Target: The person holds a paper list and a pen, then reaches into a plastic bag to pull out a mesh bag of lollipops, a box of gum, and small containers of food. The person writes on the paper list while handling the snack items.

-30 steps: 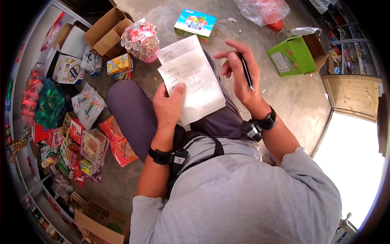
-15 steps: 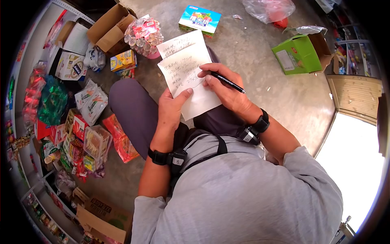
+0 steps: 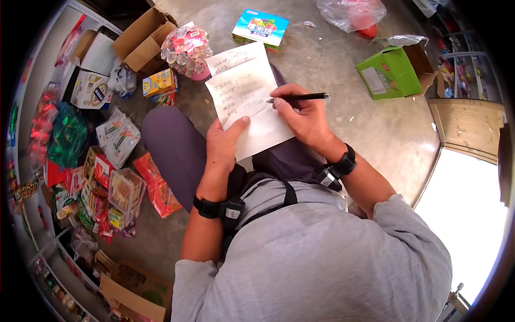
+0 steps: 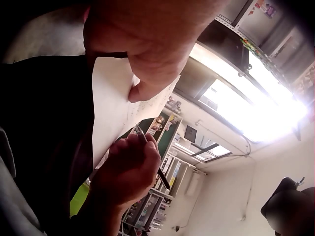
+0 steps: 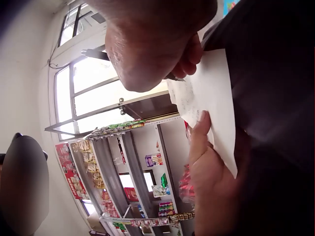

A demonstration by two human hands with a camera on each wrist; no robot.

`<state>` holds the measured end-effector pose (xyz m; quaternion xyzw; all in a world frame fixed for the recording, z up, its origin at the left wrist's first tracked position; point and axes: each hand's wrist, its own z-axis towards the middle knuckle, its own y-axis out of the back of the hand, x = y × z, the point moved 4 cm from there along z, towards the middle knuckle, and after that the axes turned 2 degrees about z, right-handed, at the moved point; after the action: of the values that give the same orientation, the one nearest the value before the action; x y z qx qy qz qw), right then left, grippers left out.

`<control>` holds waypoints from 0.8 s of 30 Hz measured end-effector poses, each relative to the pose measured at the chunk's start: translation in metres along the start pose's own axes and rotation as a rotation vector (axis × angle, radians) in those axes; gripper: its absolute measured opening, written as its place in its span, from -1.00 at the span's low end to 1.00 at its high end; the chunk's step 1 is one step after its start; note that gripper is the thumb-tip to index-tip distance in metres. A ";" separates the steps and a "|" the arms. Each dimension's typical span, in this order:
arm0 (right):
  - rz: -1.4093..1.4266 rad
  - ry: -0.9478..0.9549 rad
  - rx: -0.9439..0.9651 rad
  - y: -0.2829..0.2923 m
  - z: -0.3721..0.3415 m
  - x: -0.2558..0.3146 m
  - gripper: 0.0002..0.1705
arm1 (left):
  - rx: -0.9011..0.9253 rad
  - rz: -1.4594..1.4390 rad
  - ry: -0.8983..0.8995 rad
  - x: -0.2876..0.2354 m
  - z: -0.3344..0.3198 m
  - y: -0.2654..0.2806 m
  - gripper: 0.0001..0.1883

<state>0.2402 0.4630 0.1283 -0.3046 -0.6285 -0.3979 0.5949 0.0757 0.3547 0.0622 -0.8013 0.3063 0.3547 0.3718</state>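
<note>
Two overlapping white sheets of paper (image 3: pixel 252 131) with handwritten lines lie over the person's lap. The left hand (image 3: pixel 222 145) grips their lower left edge, its thumb on top and the other fingers hidden beneath. A black pen (image 3: pixel 312 97) is pinched in the right hand (image 3: pixel 310 122), its tip at the writing near the right edge. In the left wrist view, the pen's silver tip (image 4: pixel 140 130) points toward the paper (image 4: pixel 109 108). The left thumb (image 5: pixel 201 127) presses on the sheet in the right wrist view.
Packaged goods and a clear plastic tub (image 3: pixel 126 190) crowd the floor at left, beside shelves. Ahead are a cardboard box (image 3: pixel 140 43), a jar of wrapped sweets (image 3: pixel 185 51) and a blue box (image 3: pixel 261 27). An opened green carton (image 3: pixel 382 75) stands at right.
The right hand has come down and left from beside the paper onto it. The pen has swung round, its tip now at the writing. The left hand keeps its grip.
</note>
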 end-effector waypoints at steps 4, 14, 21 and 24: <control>-0.125 0.051 0.047 0.003 -0.002 0.004 -0.79 | 0.023 -0.042 -0.006 -0.003 -0.001 -0.004 -0.57; -0.129 0.041 0.041 -0.001 -0.003 0.006 -0.82 | 0.013 -0.031 0.002 -0.005 -0.003 -0.003 -0.60; -0.139 0.072 0.063 -0.003 -0.003 0.009 -0.84 | 0.032 -0.057 -0.010 -0.002 -0.001 -0.003 -0.61; -0.171 0.090 0.060 -0.003 -0.002 0.009 -0.85 | -0.021 -0.032 -0.009 -0.004 -0.003 -0.005 -0.62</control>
<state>0.2379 0.4587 0.1370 -0.2138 -0.6363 -0.4417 0.5952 0.0779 0.3555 0.0687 -0.8084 0.2878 0.3556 0.3704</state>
